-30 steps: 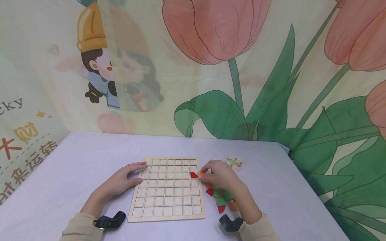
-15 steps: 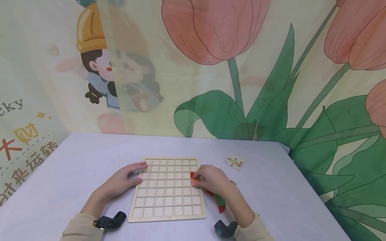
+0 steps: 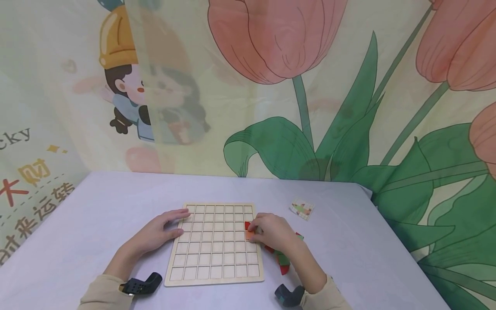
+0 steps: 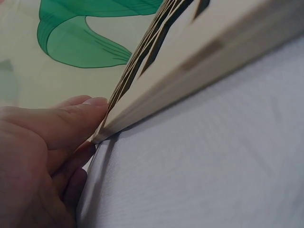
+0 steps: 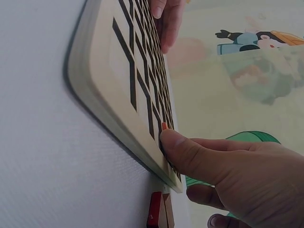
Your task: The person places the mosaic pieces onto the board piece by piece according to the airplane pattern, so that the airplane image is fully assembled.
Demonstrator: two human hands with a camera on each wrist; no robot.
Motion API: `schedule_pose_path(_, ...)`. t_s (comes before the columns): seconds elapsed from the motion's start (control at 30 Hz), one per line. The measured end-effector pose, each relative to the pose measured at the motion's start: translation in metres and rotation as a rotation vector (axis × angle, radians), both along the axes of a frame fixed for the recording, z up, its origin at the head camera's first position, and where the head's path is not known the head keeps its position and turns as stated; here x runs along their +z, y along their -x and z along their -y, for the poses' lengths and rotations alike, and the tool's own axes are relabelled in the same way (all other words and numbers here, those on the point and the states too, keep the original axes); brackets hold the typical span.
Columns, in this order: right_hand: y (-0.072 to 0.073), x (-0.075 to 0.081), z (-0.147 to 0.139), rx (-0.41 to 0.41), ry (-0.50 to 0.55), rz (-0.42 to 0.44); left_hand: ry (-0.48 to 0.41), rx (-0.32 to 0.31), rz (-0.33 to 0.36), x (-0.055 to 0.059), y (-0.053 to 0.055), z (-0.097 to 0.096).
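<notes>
Wooden grid board [image 3: 217,247] flat on the desk [image 3: 217,189], midway between its side edges, apart from the far edge. Left hand [image 3: 164,226]: thumb and fingers spread wide at the board's left rim, presumably to steady it. Right hand [image 3: 273,230]: narrow, pinching an orange tile [image 3: 249,235] at a cell of the rightmost column, just nearer than a red tile [image 3: 247,225]; fingertip grip suits so small a piece. Seating: cannot tell. Loose tiles [image 3: 283,259] heaped right of the board, probably for easy reach.

Printed card [image 3: 302,209] towards the desk's far right corner; no legible text. Backdrop [image 3: 217,103] lettering: "cky" (cut off), 财, 来运转. No brand readable.
</notes>
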State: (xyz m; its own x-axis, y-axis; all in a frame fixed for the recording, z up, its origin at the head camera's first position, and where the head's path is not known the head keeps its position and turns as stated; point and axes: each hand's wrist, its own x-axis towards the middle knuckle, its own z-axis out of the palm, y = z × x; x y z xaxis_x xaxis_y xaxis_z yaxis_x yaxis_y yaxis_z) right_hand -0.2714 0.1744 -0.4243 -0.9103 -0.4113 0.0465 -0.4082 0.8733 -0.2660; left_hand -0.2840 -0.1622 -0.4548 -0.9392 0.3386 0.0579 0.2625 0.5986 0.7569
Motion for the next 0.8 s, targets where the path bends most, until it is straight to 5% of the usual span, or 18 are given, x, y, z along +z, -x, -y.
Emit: schedule_pose_path(0.8,0.0012,0.004,-0.0053,0.003,0.025,0.006,-0.004,0.002,0.006,0.0011,0.0007,-0.0011)
